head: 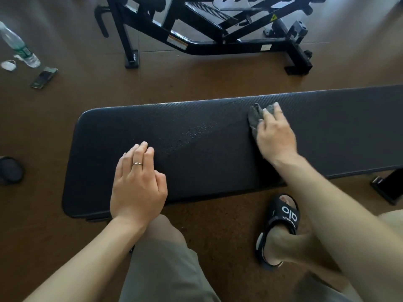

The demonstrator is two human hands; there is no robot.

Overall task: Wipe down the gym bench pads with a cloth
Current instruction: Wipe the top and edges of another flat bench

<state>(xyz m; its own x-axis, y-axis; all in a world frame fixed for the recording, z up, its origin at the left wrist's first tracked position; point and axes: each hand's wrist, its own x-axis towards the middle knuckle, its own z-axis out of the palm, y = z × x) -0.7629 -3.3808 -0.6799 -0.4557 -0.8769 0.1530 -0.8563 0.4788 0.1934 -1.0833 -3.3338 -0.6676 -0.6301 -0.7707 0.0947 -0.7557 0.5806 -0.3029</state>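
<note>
Black textured padding fills the head view: the bench pad point(207, 149) runs across in front of you, and both your hands are on it. Your right hand point(275, 136) presses a grey cloth point(255, 117) flat against the pad — the fingers lie over the bunched fabric and hold it down rather than balling it up, and the cloth pokes out just ahead of the fingertips and to their left. Your left hand point(138, 184) grips nothing; it rests on the near part of the pad with its fingers loosely bent, a ring point(137, 163) on one of them, and appears to be steadying you.

Between your two hands the pad carries a scatter of water droplets point(196, 129), thickest just to the left of the cloth. I judge from this that the wiping is only partly done: the wet stretch left of your right hand has not been dried, and the pad's end beyond your left hand looks dull, though whether it has been wiped I cannot tell. To the right of the cloth the pad shows no drops that I can make out.

Only this one pad is plainly in reach — the black frame point(207, 40) far beyond your hands shows no pad clearly.
</note>
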